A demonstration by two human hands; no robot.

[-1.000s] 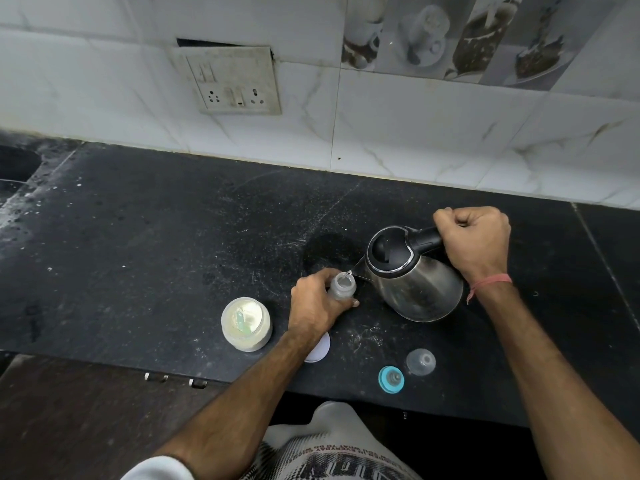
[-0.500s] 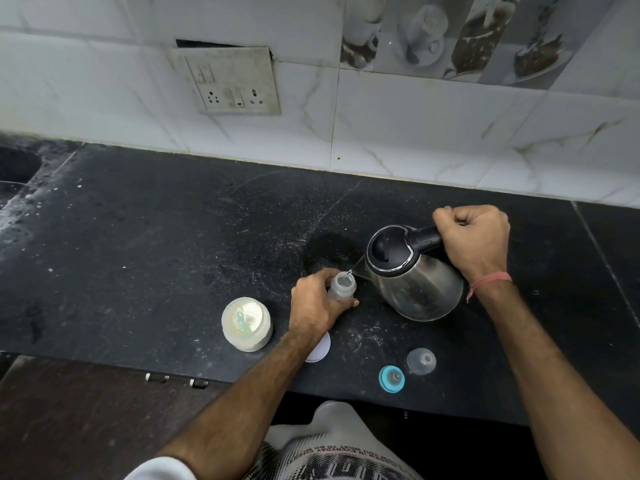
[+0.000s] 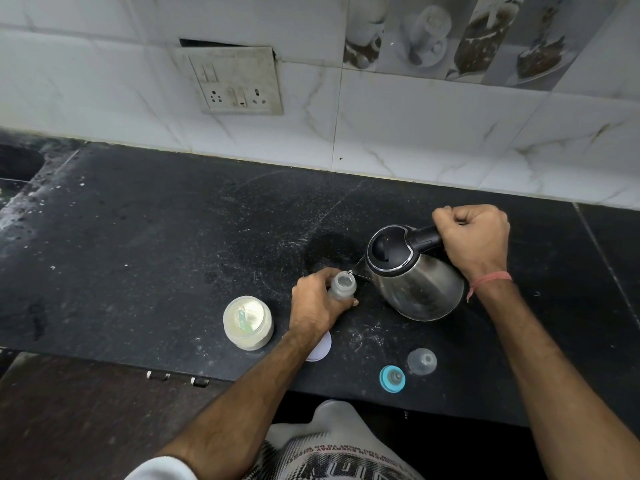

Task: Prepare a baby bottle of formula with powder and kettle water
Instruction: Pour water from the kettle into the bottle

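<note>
A small clear baby bottle stands uncapped on the black counter, and my left hand is wrapped around its body. My right hand grips the black handle of a steel kettle, which is tilted left so its spout tip sits right at the bottle's mouth. An open white tub of formula powder with a pale scoop inside stands left of my left hand. The teal nipple ring and the clear bottle cap lie near the counter's front edge.
A white round lid lies partly under my left wrist. A socket plate is on the tiled wall behind. A sink opening is at the far left. The counter's front edge runs just below the tub and the nipple ring.
</note>
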